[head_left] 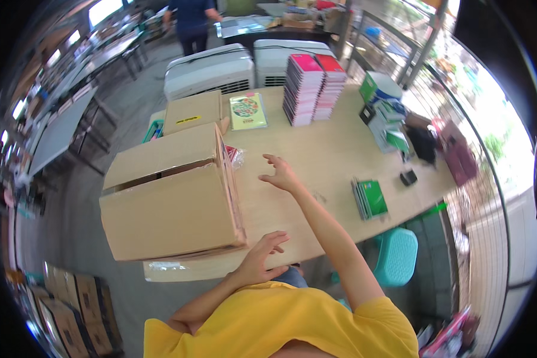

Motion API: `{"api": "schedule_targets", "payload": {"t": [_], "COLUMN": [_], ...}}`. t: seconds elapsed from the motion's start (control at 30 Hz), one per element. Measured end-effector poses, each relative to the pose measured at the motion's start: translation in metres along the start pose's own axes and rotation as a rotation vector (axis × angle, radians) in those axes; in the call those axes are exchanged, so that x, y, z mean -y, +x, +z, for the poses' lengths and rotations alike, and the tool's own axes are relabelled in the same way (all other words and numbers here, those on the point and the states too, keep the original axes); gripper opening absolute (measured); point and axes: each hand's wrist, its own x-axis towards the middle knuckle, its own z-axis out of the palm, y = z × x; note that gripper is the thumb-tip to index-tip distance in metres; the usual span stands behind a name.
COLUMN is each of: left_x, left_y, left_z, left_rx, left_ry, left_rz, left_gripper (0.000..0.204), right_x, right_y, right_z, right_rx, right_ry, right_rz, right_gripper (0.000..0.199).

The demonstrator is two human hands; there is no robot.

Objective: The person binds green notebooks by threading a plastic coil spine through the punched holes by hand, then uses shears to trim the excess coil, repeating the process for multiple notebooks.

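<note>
The big cardboard box (170, 200) sits on the left half of the wooden surface (316, 149), its top flaps shut with a dark seam running across them, its near end reaching almost to the surface's near edge. The left hand (261, 258) rests at the box's near right corner, fingers (275, 240) spread and slightly curled, touching the surface edge just beside the cardboard and gripping nothing. The right hand (278, 174) hovers out over bare wood to the right of the box, fingers wide apart, palm down, empty.

Behind the big box lies a smaller cardboard box (192, 112) with a yellow label on top. Just right of it sits a green-bordered book (247, 111) with a round picture on its cover. A bit of red-and-clear wrapping (235, 156) pokes out at the big box's far right corner. Further back stand two tall stacks of notebooks (313, 88), pink and red on top. At the right end there is a pile of green and white packets (385, 110), a small stack of green notebooks (370, 198), a small black object (408, 177) and a dark bag (423, 142). A teal plastic stool (397, 255) stands on the floor at the near right.
</note>
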Motion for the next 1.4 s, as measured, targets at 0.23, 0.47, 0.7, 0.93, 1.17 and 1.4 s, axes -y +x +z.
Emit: {"api": "schedule_targets", "payload": {"t": [0.23,0.47,0.7,0.93,1.17,1.4], "left_x": [-0.018,-0.030,-0.043,-0.033,-0.029,0.043], "left_y": [0.057,0.048,0.031,-0.004,-0.148,-0.200], "left_z": [0.022,0.058,0.083,0.066,0.018,-0.195], "left_rx": [-0.433,-0.769,-0.986,-0.940,-1.822,-1.396], "left_ry": [0.023,-0.012,-0.115,-0.097,0.284,-0.402], "left_rz": [-0.208,-0.421,-0.662,-0.787,-0.825,0.056], "left_gripper": [0.072,0.072,0.070,0.053,0.057,0.101], "right_x": [-0.005,-0.007,-0.016,-0.002,0.073,0.083], "right_y": [0.129,0.189,0.237,0.297,0.172,0.037], "right_z": [0.010,0.050,0.071,0.082,0.041,0.045], "right_rx": [0.164,0.372,0.373,-0.089,0.143,0.085], "right_ry": [-0.270,-0.666,-0.376,-0.549,0.813,0.862], "right_rz": [-0.340,-0.621,-0.794,-0.977,-0.252,0.097], "right_gripper": [0.101,0.096,0.086,0.053,0.041,0.074]}}
